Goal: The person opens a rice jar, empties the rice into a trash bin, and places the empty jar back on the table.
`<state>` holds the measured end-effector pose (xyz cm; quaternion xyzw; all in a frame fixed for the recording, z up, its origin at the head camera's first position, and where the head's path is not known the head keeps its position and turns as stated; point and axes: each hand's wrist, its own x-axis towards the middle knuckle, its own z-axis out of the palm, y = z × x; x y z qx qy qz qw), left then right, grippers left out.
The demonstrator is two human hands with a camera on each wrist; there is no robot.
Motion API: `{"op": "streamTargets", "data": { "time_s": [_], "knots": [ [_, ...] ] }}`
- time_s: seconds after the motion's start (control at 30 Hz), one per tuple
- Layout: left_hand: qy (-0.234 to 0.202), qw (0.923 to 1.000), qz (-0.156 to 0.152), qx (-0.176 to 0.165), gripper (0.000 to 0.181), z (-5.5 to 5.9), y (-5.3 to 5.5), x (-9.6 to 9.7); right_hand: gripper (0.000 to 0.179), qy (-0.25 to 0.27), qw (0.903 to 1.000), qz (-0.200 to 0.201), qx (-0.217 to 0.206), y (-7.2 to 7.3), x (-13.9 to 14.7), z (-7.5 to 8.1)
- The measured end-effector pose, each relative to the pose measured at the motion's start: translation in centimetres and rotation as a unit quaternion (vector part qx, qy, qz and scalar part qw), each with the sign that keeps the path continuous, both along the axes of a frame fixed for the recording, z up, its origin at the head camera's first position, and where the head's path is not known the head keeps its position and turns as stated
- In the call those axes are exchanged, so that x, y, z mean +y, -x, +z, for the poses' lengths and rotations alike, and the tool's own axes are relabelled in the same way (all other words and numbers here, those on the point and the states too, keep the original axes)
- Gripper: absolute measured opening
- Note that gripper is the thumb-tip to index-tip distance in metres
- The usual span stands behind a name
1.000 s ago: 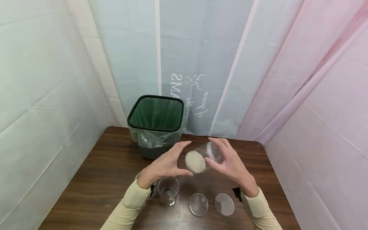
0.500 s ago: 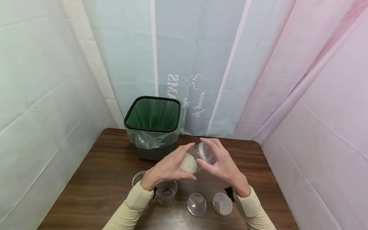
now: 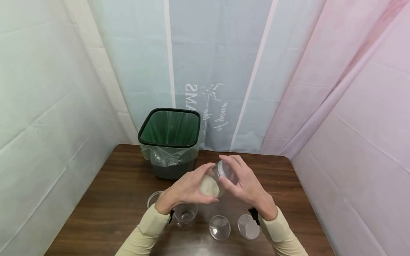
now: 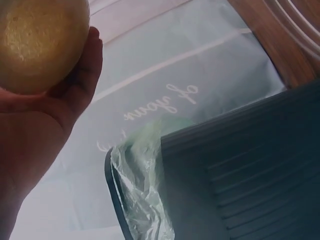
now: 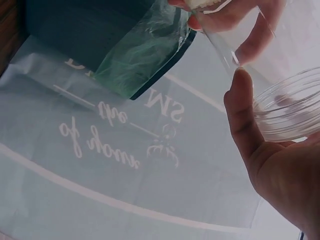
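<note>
Clear plastic jar point(image 3: 216, 172) has shifted toward the person's left over the last 1 s, and its grain-filled end now lies within the left hand point(image 3: 192, 188), where 1 s earlier there was a gap. Left grip: clamped, thumb and fingers curled round the base. Right grip: clamped; the right hand point(image 3: 241, 179) spans the ridged end, thumb against its edge. Whether a lid sits on that end, cannot tell.

Jar is raised above the table point(image 3: 105, 199), tilted, ridged end up and to the right. Pale, rice-like grains point(image 3: 209, 186) sit in the low end.

Judgement: the jar now appears supported at both ends, so its tilt should be easier to control; the grains look contained.

Near the forearms: 2 round clear lids point(image 3: 219, 228) point(image 3: 248, 227), a clear cup point(image 3: 185, 217) and, partly hidden by the left wrist, another clear container point(image 3: 154, 198). Lined waste bin point(image 3: 173, 170) stands beyond the left hand, apart from the jar.
</note>
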<state>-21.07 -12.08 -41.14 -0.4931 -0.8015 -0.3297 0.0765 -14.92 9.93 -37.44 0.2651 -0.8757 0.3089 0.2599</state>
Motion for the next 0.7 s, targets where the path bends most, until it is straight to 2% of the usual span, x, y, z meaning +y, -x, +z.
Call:
{"op": "streamTargets", "data": {
  "time_s": [0.13,0.23,0.43,0.6,0.7],
  "knots": [
    [0.028,0.9996,-0.004,-0.008,0.100,0.3,-0.2,-0.3,0.054,-0.013,0.9996,0.010,0.022,-0.2,-0.5,0.3],
    [0.045,0.9987,-0.009,-0.023,0.101,0.5,-0.3,-0.5,0.053,-0.026,0.9978,0.022,0.057,-0.1,-0.8,0.3],
    [0.058,0.9975,-0.018,-0.035,0.100,0.6,-0.2,-0.8,0.058,-0.038,0.9918,0.052,0.111,0.4,-1.2,0.1],
    [0.073,0.9945,-0.040,-0.063,0.097,0.7,-0.2,-1.4,0.057,-0.054,0.9815,0.103,0.152,0.7,-1.4,0.3],
    [0.080,0.9909,-0.064,-0.087,0.096,0.8,-0.2,-1.8,0.056,-0.066,0.9749,0.145,0.156,0.9,-1.4,0.6]
  ]
}}
